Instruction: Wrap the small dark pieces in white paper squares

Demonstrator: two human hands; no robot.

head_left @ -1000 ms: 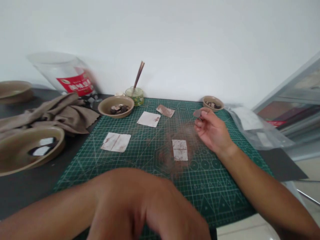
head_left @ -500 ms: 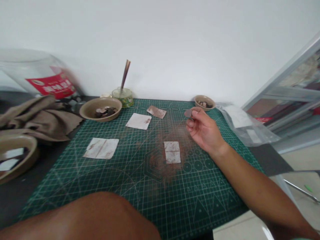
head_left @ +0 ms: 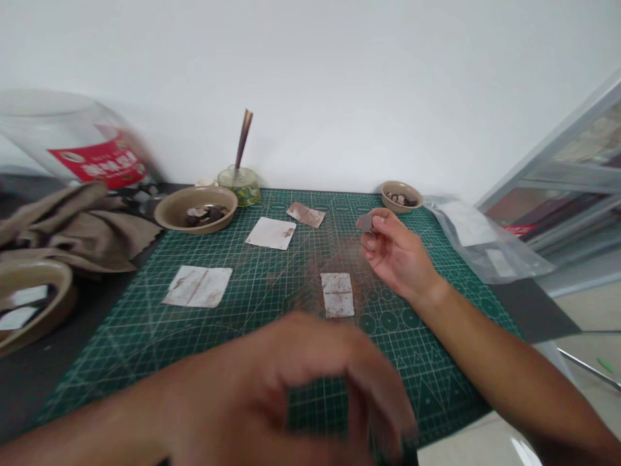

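Raised over the right half of the mat, my right hand pinches a small flat grey-brown piece between thumb and fingers. My left hand is large and blurred at the near edge. Its fingers curl away from the thumb, and the mat shows through the gap with nothing seen in it. Between the hands lies a stained white paper square with a crease, among brown dust on the green cutting mat. More sheets lie farther off: a creased one, a whiter one and a brown-smeared one.
A tan bowl of dark and pale pieces stands at the back left, beside a green glass jar holding sticks. A smaller bowl and a plastic bag are at right. Brown cloth and another bowl lie left.
My left hand has come into view at the bottom, moving up and to the right over the mat. My right hand keeps its pinch on the piece, nearly still.
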